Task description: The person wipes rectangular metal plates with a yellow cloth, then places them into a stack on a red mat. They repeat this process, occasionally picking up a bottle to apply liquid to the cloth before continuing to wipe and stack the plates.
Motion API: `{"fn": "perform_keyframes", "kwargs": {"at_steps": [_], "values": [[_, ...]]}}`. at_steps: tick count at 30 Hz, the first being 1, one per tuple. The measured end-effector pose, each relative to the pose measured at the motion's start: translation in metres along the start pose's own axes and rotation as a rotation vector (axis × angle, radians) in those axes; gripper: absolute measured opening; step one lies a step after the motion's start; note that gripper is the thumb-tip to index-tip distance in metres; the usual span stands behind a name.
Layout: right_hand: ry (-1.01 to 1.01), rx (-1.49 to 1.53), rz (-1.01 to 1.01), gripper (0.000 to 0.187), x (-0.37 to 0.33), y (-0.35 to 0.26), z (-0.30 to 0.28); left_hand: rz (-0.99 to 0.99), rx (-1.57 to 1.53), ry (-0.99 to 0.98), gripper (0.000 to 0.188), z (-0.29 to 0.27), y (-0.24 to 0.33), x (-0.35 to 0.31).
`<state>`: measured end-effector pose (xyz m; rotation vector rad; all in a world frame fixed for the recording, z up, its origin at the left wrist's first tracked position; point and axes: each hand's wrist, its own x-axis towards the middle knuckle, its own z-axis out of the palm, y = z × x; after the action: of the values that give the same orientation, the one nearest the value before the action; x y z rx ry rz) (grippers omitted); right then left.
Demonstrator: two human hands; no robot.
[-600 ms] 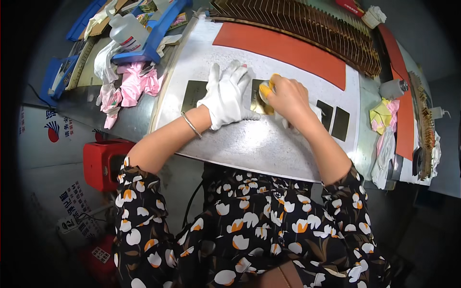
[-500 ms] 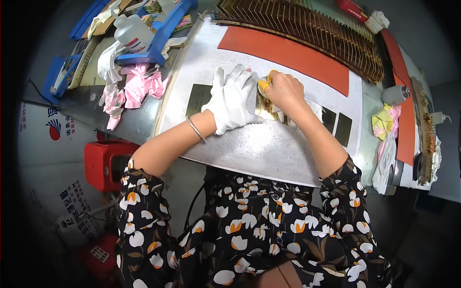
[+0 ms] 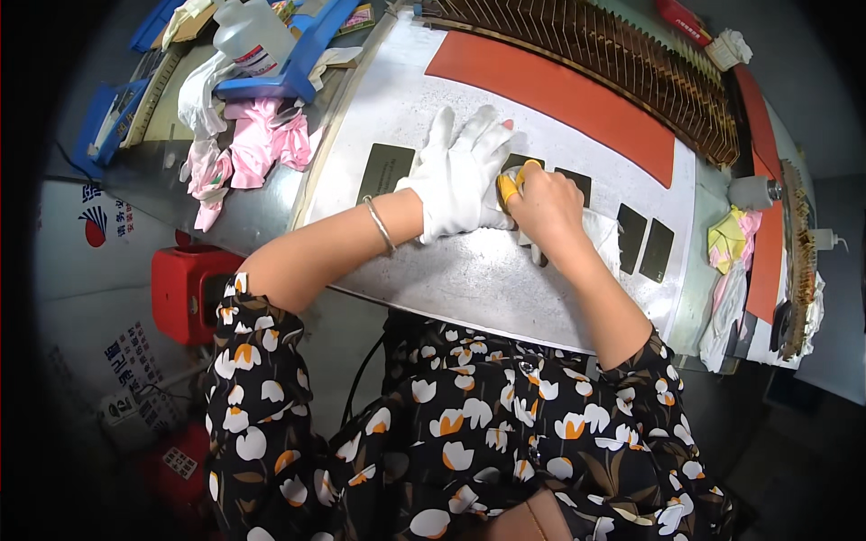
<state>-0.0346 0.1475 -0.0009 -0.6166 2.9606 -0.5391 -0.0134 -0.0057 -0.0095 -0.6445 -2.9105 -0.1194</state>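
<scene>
My left hand (image 3: 463, 176), in a white glove with a reddish fingertip showing, lies with fingers spread on the pale work surface (image 3: 424, 279). Against it, my right hand (image 3: 544, 200) is closed on a white cloth (image 3: 600, 236) that trails out beneath the wrist; yellow covers sit on its thumb and finger. To the left of the glove lies a dark rectangular plate (image 3: 388, 169). Behind my right hand shows another dark plate (image 3: 574, 185), and to its right are two more, a nearer-middle plate (image 3: 631, 236) and an outer plate (image 3: 658, 251). What lies directly under both hands is hidden.
Beyond the plates stretches an orange-red mat (image 3: 550, 104), with a long slotted brown rack (image 3: 595, 68) behind it. At left are a blue tray (image 3: 271, 86), a clear bottle (image 3: 253, 41) and pink cloths (image 3: 257, 144). A grey bottle (image 3: 753, 192) stands right.
The view has shifted slightly. My hands have come closer together, the glove moving right. The shiny golden piece between them is now covered, and a dark plate behind my right hand has come into sight.
</scene>
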Motion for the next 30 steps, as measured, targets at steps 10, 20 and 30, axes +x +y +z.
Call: {"fn": "perform_keyframes", "kwargs": {"at_steps": [10, 20, 30], "values": [[-0.086, -0.007, -0.005, 0.024, -0.045, -0.011, -0.003, 0.096, -0.078, -0.136, 0.107, -0.017, -0.018, -0.001], [-0.106, 0.062, -0.066, 0.027, -0.016, -0.049, -0.028, -0.127, -0.059, -0.023, 0.1, -0.033, -0.06, -0.069], [-0.05, 0.052, -0.044, 0.021, 0.055, -0.066, 0.022, -0.197, -0.09, 0.032, 0.098, -0.018, -0.056, -0.068]]}}
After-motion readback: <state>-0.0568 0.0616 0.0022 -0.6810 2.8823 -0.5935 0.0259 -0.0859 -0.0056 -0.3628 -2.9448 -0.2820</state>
